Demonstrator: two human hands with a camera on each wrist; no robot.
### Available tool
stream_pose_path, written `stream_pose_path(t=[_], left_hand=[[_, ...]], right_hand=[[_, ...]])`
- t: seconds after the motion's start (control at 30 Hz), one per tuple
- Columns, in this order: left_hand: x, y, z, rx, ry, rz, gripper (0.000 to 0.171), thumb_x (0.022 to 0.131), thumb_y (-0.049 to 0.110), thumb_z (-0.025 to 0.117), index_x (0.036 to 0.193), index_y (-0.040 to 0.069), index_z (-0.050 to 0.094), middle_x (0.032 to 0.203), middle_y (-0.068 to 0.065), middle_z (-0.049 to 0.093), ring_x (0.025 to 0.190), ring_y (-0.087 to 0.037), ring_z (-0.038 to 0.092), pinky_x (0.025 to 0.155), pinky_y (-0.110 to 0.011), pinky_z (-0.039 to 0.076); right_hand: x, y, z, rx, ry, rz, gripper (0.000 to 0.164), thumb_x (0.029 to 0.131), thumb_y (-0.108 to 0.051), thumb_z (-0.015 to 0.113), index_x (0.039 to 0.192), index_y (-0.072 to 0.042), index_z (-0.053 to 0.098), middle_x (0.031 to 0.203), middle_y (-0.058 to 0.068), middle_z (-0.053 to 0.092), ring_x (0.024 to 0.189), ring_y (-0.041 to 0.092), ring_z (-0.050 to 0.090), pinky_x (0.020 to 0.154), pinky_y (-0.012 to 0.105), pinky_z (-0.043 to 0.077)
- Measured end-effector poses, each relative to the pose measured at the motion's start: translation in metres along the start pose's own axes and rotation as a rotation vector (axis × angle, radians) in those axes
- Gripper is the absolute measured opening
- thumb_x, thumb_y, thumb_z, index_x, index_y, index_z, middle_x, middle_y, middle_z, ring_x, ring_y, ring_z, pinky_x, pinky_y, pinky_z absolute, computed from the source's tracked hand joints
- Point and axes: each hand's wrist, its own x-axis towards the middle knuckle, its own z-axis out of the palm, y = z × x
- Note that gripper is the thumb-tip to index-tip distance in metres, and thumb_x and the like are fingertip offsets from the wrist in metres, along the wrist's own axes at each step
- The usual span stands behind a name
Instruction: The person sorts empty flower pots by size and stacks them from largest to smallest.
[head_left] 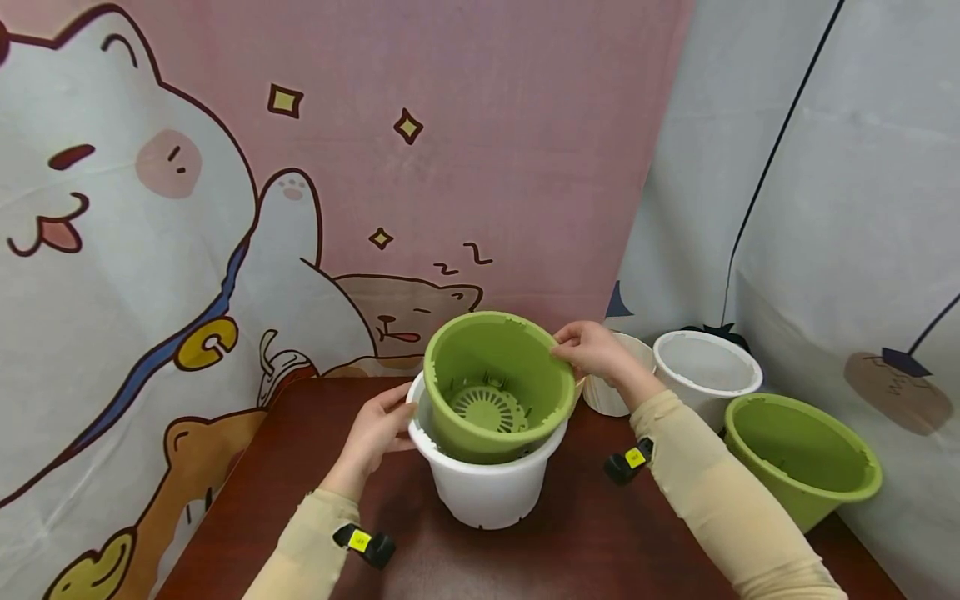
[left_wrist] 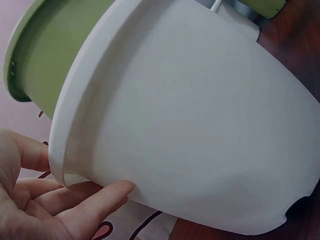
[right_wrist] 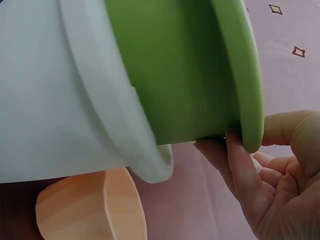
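A green plastic flower pot [head_left: 498,358] with a slotted bottom sits tilted, partly inside a white flower pot [head_left: 487,492] on the table. My right hand [head_left: 596,354] pinches the green pot's rim at its right side, thumb over the edge and fingers beneath, as the right wrist view shows. On the other side, my left hand [head_left: 375,429] grips the rim of the white pot, with fingers [left_wrist: 100,205] against its outer wall. Much of the green pot's lower part is hidden by the white one.
To the right stand another white pot [head_left: 705,362], another green pot [head_left: 802,450] and a pale container [head_left: 609,392]. A peach-coloured container [right_wrist: 80,207] is behind the white pot. A cartoon-printed cloth [head_left: 510,167] hangs behind the dark red table [head_left: 330,450].
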Motion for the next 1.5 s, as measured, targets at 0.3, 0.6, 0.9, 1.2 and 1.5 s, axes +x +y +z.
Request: stream_pose_path(t=[0.3, 0.6, 0.9, 1.2, 1.5], left_hand=[[-0.001, 0.001, 0.001, -0.020, -0.001, 0.002, 0.046, 0.098, 0.009, 0.056, 0.144, 0.002, 0.050, 0.124, -0.025, 0.061, 0.087, -0.027, 0.070, 0.067, -0.044, 0.061], [0.000, 0.000, 0.001, -0.003, 0.003, -0.004, 0.046, 0.098, 0.010, 0.056, 0.143, 0.003, 0.051, 0.125, -0.025, 0.060, 0.086, -0.026, 0.070, 0.067, -0.043, 0.061], [0.001, -0.001, 0.002, 0.000, 0.006, -0.005, 0.046, 0.099, 0.011, 0.055, 0.144, 0.005, 0.051, 0.125, -0.021, 0.062, 0.085, -0.025, 0.070, 0.067, -0.044, 0.061], [0.001, -0.001, 0.002, -0.008, 0.004, -0.010, 0.045, 0.100, 0.012, 0.054, 0.145, 0.006, 0.051, 0.126, -0.021, 0.061, 0.088, -0.025, 0.070, 0.068, -0.043, 0.061], [0.001, -0.001, 0.002, -0.020, 0.005, -0.013, 0.044, 0.100, 0.010, 0.054, 0.144, 0.006, 0.052, 0.125, -0.021, 0.062, 0.088, -0.025, 0.070, 0.069, -0.044, 0.061]], right_hand=[[0.005, 0.004, 0.010, -0.060, -0.001, 0.031, 0.028, 0.095, -0.004, 0.058, 0.115, 0.016, 0.060, 0.091, 0.017, 0.067, 0.063, 0.012, 0.063, 0.058, 0.032, 0.059], [0.005, 0.007, 0.018, -0.151, 0.019, 0.031, 0.018, 0.092, -0.004, 0.059, 0.102, 0.010, 0.063, 0.084, 0.011, 0.066, 0.060, 0.012, 0.059, 0.057, 0.032, 0.057], [0.006, 0.003, 0.022, -0.253, 0.035, 0.032, 0.010, 0.089, -0.006, 0.059, 0.086, 0.002, 0.065, 0.071, 0.004, 0.060, 0.056, 0.012, 0.057, 0.055, 0.033, 0.057], [0.008, 0.001, 0.025, -0.333, 0.036, 0.028, 0.012, 0.088, -0.008, 0.060, 0.092, 0.001, 0.068, 0.069, 0.003, 0.063, 0.054, 0.012, 0.059, 0.053, 0.029, 0.055], [0.007, -0.001, 0.028, -0.420, 0.071, 0.012, 0.010, 0.088, -0.011, 0.062, 0.084, -0.004, 0.067, 0.063, 0.001, 0.060, 0.050, 0.013, 0.056, 0.050, 0.027, 0.049]])
